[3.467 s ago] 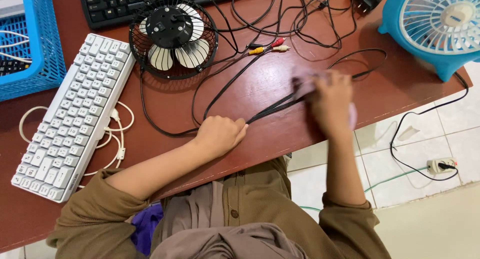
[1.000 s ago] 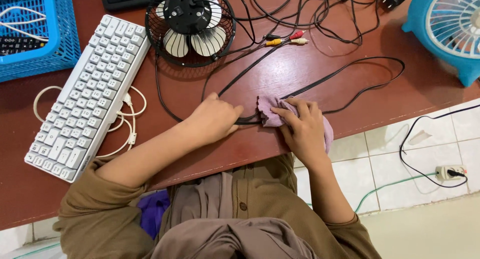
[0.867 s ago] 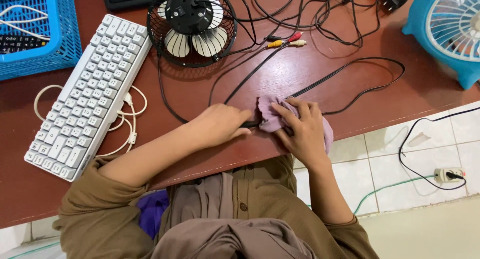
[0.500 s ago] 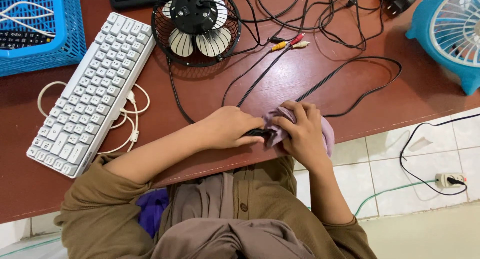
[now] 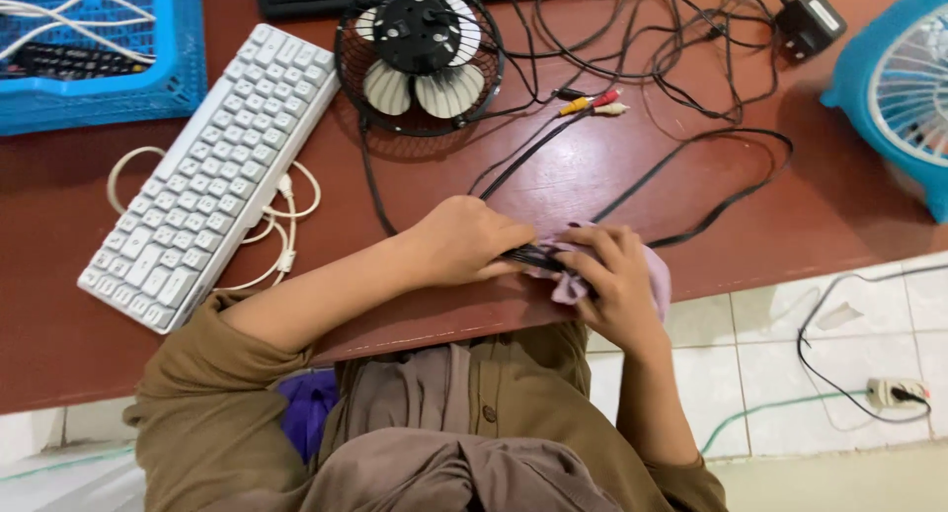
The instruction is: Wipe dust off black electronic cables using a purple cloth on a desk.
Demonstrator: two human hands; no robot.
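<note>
Wiping step: left hand (image 5: 459, 240) pinches black cable (image 5: 533, 258) at counter (image 5: 790, 226) edge; right hand (image 5: 617, 280) closed around it with lilac cloth (image 5: 660, 275). Next likely: slide cloth along the cable's length.

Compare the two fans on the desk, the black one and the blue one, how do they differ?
The black fan is small, with a dark wire cage and white blades, and shows whole near the white keyboard. The blue fan looks larger, has a light blue plastic housing and grille, and is cut off at the frame's right edge. Both are round and sit on the reddish-brown desk.
</note>
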